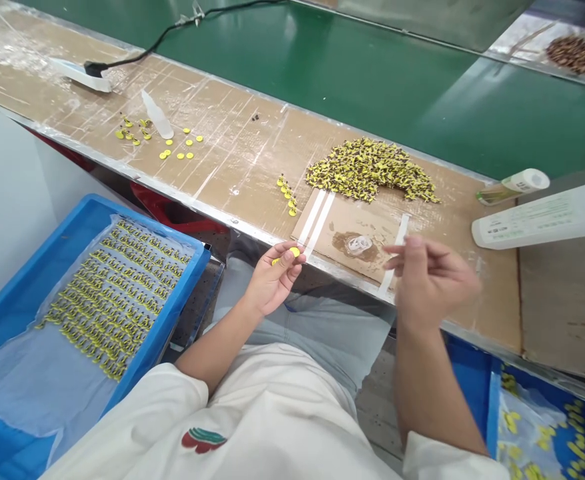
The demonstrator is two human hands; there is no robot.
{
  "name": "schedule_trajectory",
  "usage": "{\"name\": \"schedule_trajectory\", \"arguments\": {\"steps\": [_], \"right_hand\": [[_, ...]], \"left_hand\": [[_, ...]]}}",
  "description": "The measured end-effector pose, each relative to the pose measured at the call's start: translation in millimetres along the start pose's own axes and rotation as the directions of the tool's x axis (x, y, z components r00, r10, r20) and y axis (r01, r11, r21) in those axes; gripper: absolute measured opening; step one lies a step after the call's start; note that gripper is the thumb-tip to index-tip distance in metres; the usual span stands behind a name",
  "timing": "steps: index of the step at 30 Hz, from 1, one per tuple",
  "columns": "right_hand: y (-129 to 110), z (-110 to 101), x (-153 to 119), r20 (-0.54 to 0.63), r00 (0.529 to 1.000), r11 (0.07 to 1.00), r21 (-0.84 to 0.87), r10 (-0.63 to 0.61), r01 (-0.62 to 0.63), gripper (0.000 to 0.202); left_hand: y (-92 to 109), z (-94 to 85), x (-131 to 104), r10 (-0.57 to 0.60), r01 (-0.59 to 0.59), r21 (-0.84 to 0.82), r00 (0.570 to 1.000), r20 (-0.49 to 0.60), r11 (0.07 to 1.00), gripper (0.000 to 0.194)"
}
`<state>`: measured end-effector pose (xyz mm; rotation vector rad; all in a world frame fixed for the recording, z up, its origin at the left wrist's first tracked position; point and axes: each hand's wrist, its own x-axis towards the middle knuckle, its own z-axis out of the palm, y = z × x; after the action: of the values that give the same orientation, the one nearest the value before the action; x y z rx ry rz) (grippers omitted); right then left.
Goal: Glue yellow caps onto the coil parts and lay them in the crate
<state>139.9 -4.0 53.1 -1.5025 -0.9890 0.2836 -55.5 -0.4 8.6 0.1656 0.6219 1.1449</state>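
Head view: left fingers [285,261] held yellow discs [295,252] near their tips, ideally steady. Right fingers [415,252] blurred; hold indeterminable.

This looks like a small-parts assembly workshop, shown by the long green belt [312,67] beside a cardboard-covered surface [242,160], the heap of yellow-and-dark pieces [372,167], and the blue tray [42,267] of similar pieces in rows [122,287].

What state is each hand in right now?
Left hand: closed, holding small yellow pieces.
Right hand: motion-blurred; whether it's open, closed or holding anything can't be told.
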Motion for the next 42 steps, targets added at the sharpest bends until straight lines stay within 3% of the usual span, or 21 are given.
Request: {"name": "schedule_trajectory", "arguments": {"steps": [2,4,7,10,14,19,27,30,32,34,37,42], "right_hand": [[31,-8,39,0.046,0.997,0.984,-0.167,-0.057,0.064,0.03],[65,-14,76,0.166,0.984,0.911,-0.395,-0.06,0.122,0.034],[108,-18,119,0.221,0.975,0.82,-0.554,-0.02,0.142,0.03],[133,-14,146,0.23,0.972,0.701,-0.699,0.039,0.137,0.035],[150,2,164,0.247,0.967,0.677,-0.702,-0.056,0.219,0.039],[159,11,165,0.269,0.957,0.649,-0.711,-0.104,0.271,0.04],[148,-16,147,0.471,0.86,0.652,-0.591,-0.199,0.475,0.032],[140,-24,149,0.574,0.805,0.678,-0.534,-0.148,0.505,0.032],[134,-29,151,0.619,0.784,0.726,-0.516,-0.051,0.455,0.039],[128,-32,152,0.587,0.809,0.76,-0.541,0.036,0.36,0.044],[121,-32,153,0.51,0.858,0.782,-0.557,0.055,0.281,0.035],[121,-20,152,0.548,0.833,0.788,-0.542,0.069,0.291,0.031]], "left_hand": [[1,-1.3,2,-0.001,0.001,0.009,1.0,-0.009,1.0,0.015],[1,-1.7,3,0.001,-0.001,0.022,1.0,-0.003,1.0,0.016],[0,-1.9,2,0.024,-0.023,0.051,1.0,-0.003,0.998,0.017],[-1,-3.3,1,0.045,-0.042,0.07,0.998,-0.034,0.997,0.018],[-2,-5.4,0,0.062,-0.057,0.073,0.996,-0.069,0.996,0.02],[-5,-4.8,-1,0.079,-0.073,0.077,0.993,-0.084,0.994,0.019],[-9,-3.8,-2,0.075,-0.068,0.092,0.994,-0.084,0.993,0.023],[-8,-2.3,-2,0.06,-0.053,0.091,0.995,-0.084,0.994,0.026],[-7,-1.6,-1,0.058,-0.05,0.086,0.995,-0.085,0.995,0.026],[-6,-1.4,0,0.064,-0.057,0.079,0.994,-0.086,0.995,0.025],[-4,-1.5,2,0.072,-0.066,0.073,0.994,-0.085,0.995,0.023],[-3,-3.3,3,0.075,-0.069,0.076,0.994,-0.074,0.995,0.023]]}}
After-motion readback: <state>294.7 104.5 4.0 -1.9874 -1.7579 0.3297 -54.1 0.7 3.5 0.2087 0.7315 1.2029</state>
